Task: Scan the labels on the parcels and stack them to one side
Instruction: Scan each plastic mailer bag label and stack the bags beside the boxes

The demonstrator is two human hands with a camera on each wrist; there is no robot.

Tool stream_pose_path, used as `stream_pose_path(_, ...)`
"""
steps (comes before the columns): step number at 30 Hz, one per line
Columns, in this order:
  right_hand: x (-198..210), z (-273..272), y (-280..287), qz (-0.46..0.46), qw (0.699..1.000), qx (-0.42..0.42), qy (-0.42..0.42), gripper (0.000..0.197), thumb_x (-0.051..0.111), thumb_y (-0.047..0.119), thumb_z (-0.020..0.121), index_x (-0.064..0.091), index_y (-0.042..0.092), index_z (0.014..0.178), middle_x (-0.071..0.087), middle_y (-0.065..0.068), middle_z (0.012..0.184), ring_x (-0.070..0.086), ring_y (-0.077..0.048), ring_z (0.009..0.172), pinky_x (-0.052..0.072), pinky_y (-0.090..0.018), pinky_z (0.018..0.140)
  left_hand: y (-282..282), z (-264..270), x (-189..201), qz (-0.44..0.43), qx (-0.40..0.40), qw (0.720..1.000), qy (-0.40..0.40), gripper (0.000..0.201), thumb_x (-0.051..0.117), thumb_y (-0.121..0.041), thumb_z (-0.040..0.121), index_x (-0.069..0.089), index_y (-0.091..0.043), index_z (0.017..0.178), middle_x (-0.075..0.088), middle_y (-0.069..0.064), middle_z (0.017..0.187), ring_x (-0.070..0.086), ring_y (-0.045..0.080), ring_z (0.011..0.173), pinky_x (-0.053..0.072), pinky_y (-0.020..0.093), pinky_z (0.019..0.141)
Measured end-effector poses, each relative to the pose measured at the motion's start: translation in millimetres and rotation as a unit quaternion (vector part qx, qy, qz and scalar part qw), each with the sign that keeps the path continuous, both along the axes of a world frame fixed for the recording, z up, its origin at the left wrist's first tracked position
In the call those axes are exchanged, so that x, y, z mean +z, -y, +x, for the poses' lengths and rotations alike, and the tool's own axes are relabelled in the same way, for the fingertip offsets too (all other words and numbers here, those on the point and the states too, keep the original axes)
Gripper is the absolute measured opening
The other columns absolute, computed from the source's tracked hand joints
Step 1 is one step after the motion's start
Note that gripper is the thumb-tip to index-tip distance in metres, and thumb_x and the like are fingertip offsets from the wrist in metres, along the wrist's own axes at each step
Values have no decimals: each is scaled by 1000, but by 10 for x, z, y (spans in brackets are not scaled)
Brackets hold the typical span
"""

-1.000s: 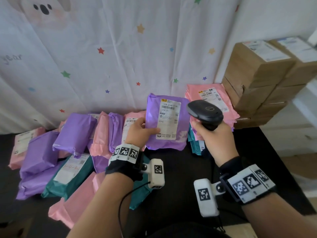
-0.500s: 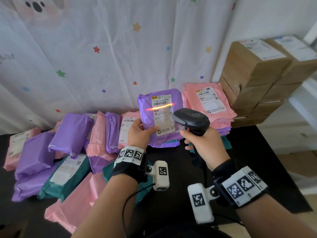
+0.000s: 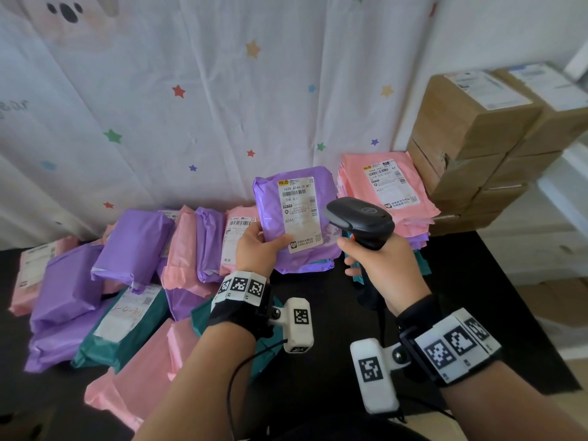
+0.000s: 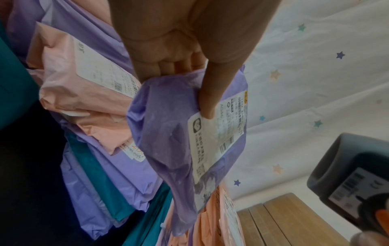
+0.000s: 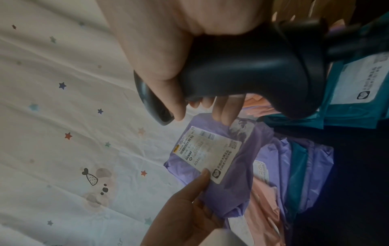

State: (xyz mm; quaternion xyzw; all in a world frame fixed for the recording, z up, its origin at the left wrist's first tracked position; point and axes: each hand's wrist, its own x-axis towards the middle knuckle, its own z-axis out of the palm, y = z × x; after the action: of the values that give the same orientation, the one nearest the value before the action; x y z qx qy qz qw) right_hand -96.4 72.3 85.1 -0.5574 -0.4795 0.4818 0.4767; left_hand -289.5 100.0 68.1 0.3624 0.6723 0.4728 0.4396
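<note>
Purple parcel [image 3: 296, 218] is held up over the worktop [image 3: 318, 313], label facing the scanner [image 3: 359, 219]; the red scan line seen half a second ago is gone, so I judge this label is read. Left hand [image 3: 254, 249] pinches its corner, thumb on top; right hand [image 3: 381, 268] grips the scanner handle, next to the pink stack [image 3: 391, 192].

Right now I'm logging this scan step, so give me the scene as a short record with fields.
left hand: holds the purple parcel upright, thumb on its label
right hand: grips the black scanner, aimed at that label
scan beam: none visible on the label
stack on the right: pink parcel on top, beside the cardboard boxes
loose parcels on the left: purple, pink and teal
surface: black table
</note>
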Motion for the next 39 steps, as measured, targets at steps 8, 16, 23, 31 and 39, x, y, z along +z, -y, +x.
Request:
stream_pose_path(8, -58, 225, -43, -5, 999, -42, -10, 11, 77, 17, 84, 72, 12, 92, 72, 6, 67, 70, -6, 67, 57, -22, 59, -306, 276, 124, 14, -21, 998, -56, 35, 75, -21, 80, 60, -6, 109, 70, 9, 104, 68, 20, 80, 58, 33, 72)
stream_pose_path(16, -171, 844, -145, -50, 992, -115, 19, 20, 80, 20, 81, 71, 16, 99, 73, 1, 85, 72, -14, 82, 60, -46, 82, -1045, 1142, 201, 15, -10, 999, -48, 58, 76, -25, 79, 47, -5, 126, 62, 10, 120, 62, 24, 105, 50, 34, 93)
stream_pose_path(23, -290, 1350, -253, -49, 988, -148, 2, 21, 81, 17, 79, 72, 7, 94, 72, 6, 68, 70, -4, 67, 58, -27, 62, -1457, 1737, -3, 9, -15, 996, -91, 57, 75, -24, 79, 45, -8, 125, 61, 9, 115, 60, 25, 103, 46, 27, 85)
stream_pose_path(31, -346, 1395, -371, -53, 989, -139, -1, 15, 81, 18, 79, 73, 9, 88, 71, 7, 62, 69, -4, 63, 59, -29, 59, -1504, 1730, -131, -63, -78, 944, -315, 53, 62, -45, 84, 56, -5, 118, 51, 17, 122, 50, 35, 112, 40, 37, 97)
stream_pose_path(39, -349, 1071, -399, -28, 992, -119, -10, 13, 80, 12, 80, 73, 13, 92, 72, 9, 66, 69, -3, 61, 55, -19, 55, -1299, 1345, -180, -12, -106, 966, -237, 47, 51, -29, 93, 47, -7, 134, 55, 15, 128, 51, 29, 120, 40, 35, 101)
